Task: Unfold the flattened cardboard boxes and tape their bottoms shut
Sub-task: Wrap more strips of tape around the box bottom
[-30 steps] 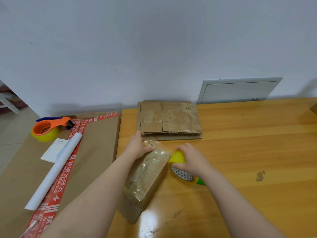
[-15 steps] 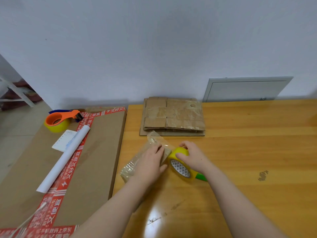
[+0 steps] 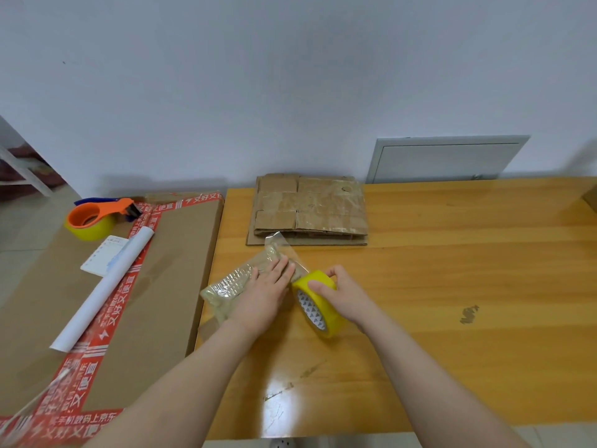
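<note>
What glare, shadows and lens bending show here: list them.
Head view: white glare patch on the table near its front edge; head view: clear tape on the small box under the left hand, beside the tape roll, glints; head view: the wide lens skews the wall panel and table edges; head view: soft light, faint wall shadow behind the large carton.

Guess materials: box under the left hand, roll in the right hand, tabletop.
Box: brown cardboard, apparently, covered in glossy clear film; wrinkled glare shows. Roll: glossy yellow plastic tape on a printed core, likely card. Tabletop: wood or wood-look laminate, varnished; grain lines, mirror-like glare.
</note>
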